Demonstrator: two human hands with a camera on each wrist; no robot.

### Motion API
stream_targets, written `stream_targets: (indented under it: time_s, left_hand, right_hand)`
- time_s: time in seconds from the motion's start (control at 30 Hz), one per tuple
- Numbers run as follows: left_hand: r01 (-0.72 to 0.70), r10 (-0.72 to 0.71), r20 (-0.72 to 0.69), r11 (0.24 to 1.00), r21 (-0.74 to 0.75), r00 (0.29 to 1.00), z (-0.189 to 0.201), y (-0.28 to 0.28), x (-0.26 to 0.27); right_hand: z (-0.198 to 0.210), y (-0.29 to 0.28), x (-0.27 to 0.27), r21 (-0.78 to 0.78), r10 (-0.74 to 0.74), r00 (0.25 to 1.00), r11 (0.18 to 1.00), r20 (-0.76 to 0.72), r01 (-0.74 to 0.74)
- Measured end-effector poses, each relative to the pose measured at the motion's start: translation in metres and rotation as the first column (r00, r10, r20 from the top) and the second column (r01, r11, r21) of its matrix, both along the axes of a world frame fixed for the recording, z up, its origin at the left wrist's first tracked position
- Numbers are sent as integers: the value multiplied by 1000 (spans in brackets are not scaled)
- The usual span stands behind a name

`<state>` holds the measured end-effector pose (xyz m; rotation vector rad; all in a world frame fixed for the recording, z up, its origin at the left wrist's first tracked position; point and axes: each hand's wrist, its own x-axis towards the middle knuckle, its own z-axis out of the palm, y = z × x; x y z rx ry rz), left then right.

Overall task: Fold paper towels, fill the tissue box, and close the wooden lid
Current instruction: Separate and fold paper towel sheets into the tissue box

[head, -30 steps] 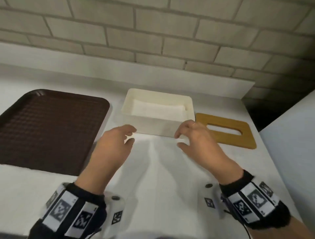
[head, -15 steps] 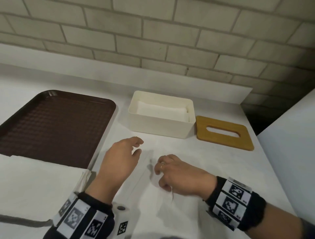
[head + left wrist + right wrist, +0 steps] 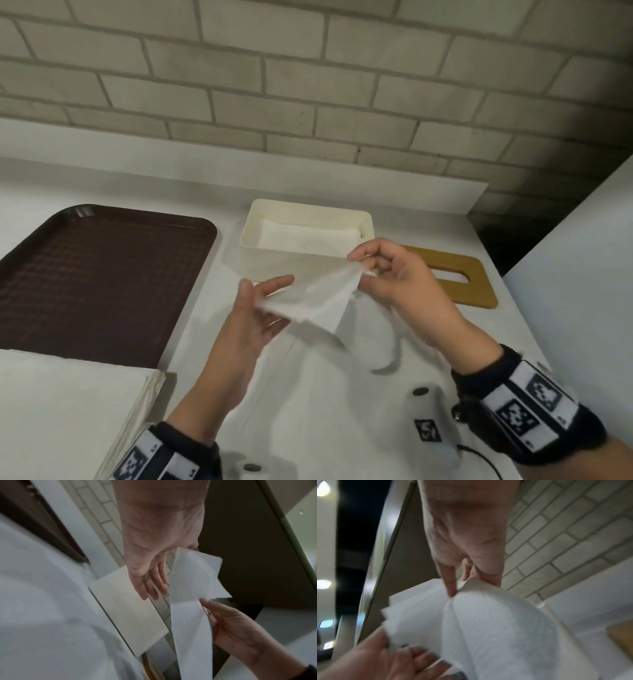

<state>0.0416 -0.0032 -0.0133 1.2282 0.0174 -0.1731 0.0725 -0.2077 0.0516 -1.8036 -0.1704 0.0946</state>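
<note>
- Thin white paper towel sheet (image 3: 317,301) held in air above the white counter (image 3: 342,394), just in front of the cream rectangular plastic tissue box (image 3: 281,260).
- R hand (image 3: 394,277): thumb & fingertips pinching the sheet's upper corner.
- L hand (image 3: 255,317): fingers straight, spread under the sheet's lower end, thumb on top.
- Box open, folded towels inside; slotted wooden lid (image 3: 455,281) flat on counter to its right.
- Dark brown plastic tray (image 3: 96,281) to the left; stack of white sheets (image 3: 68,411) near-left.

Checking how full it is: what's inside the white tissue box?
Folded white paper towels lie flat inside the tissue box. Its walls hide how deep the stack goes, and the right hand covers the near right corner.
</note>
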Motion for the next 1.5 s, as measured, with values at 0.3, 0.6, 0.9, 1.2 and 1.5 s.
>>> stream_targets:
  time_s: [0.3,0.6,0.9,1.2,1.5]
  left_hand:
    - [-146,147,-62,989,24,987,11,-3,3]
    - [-251,235,-142,962,-106,961,10,46,10]
    - [-250,230,-160,961,-119,960,6,45,3]
    - [-195,151,-190,951,-241,970,4,27,0]
    - [-72,34,-152,966,-250,988,13,-7,1]
  right_hand:
    - [-33,37,0,-93,-99,983,992,-157,86]
    - [-80,38,-24,-907,803,571,101,-169,-409]
    - [-63,28,-16,-935,822,557,95,-119,-341]
    - [18,4,-12,-38,120,993,992,15,-119]
    - [-9,41,-3,240,-160,976,951,-151,193]
